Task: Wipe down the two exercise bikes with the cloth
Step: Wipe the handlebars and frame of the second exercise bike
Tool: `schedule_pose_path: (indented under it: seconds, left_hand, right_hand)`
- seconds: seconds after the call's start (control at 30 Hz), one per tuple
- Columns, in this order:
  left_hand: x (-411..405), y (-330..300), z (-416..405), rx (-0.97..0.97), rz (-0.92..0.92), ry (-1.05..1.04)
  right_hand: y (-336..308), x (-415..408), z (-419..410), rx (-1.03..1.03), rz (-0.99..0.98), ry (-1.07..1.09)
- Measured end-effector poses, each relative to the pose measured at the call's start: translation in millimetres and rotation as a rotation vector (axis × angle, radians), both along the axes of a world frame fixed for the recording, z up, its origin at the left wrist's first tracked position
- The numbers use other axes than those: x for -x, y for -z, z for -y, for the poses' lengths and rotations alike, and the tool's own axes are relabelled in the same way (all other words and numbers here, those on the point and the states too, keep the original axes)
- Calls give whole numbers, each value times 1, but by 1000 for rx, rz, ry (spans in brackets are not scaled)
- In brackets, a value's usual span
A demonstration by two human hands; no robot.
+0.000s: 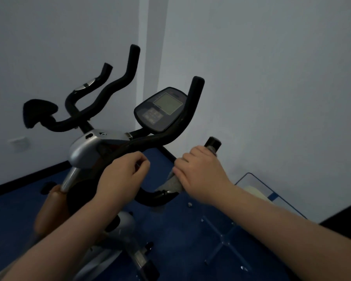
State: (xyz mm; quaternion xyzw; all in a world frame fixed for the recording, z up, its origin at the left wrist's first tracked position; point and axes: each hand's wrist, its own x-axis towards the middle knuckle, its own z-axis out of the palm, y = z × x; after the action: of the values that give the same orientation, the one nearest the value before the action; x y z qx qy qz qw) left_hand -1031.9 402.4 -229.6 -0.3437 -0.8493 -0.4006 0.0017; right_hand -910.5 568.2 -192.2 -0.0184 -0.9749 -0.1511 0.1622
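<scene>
Grey terry cloth (171, 182) is wrapped over the nearer black foam handlebar (160, 196) of the closer silver-and-black exercise bike (85, 149), at about four o'clock from the bike's dark oval console with a pale square screen (160, 108). My right hand (201, 171) grasps that cloth, fingers curled round it and the bar, just below the bar's capped tip at one o'clock. My left hand (124, 173) sits at nine o'clock from it, fingers curled in a loose fist near the bar's centre clamp; whether it grips anything I cannot tell. To do this stroke well, I judge I should keep the cloth closed right round the bar, draw it toward the cap and twist to reach the underside. A second black curved handlebar set (101, 92) stands at eleven o'clock, seemingly the other bike, still to do. No brand or writing is legible; the console markings are too dim.
</scene>
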Motion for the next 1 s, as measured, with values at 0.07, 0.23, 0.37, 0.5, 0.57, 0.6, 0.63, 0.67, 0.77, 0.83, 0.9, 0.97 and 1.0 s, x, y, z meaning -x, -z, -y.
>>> schedule_pose_path:
  seconds: [0.07, 0.23, 0.37, 0.5, 0.57, 0.6, 0.63, 0.67, 0.77, 0.83, 0.9, 0.97, 1.0]
  left_hand:
    - [0, 0, 1, -23, 10, -8]
    - [-4, -3, 4, -157, 40, -27]
    - [-5, -3, 8, -310, 56, -52]
    - [-7, -3, 11, -322, -29, -89]
    - [-6, 0, 21, -249, -128, -99]
    - [-5, 3, 28, -213, -186, -91]
    - [-3, 6, 36, -177, -250, -84]
    - [-2, 10, 43, -144, -312, -88]
    - [1, 17, 56, -116, -389, -161]
    - [1, 19, 57, -136, -384, -200]
    - [2, 21, 56, -157, -397, -217]
    - [3, 23, 57, -163, -413, -200]
    - [4, 25, 59, -163, -420, -185]
  right_hand:
    - [-18, 1, -12, -74, 183, -37]
    - [-28, 12, -15, -103, 193, 68]
    - [6, 15, 36, -9, 82, 18]
    - [13, 17, 58, 68, 131, -158]
    - [4, 7, 38, 112, 250, -148]
    - [-1, -3, 24, 120, 261, -181]
    - [-7, -12, 14, 138, 219, -213]
    - [-9, -22, 8, 165, 158, -232]
    - [-1, -23, 20, 248, 88, -229]
    - [11, -2, 46, 227, 192, -171]
    - [22, 19, 64, 171, 273, -83]
    - [25, 29, 66, 156, 295, -20]
    - [25, 27, 62, 140, 313, -23]
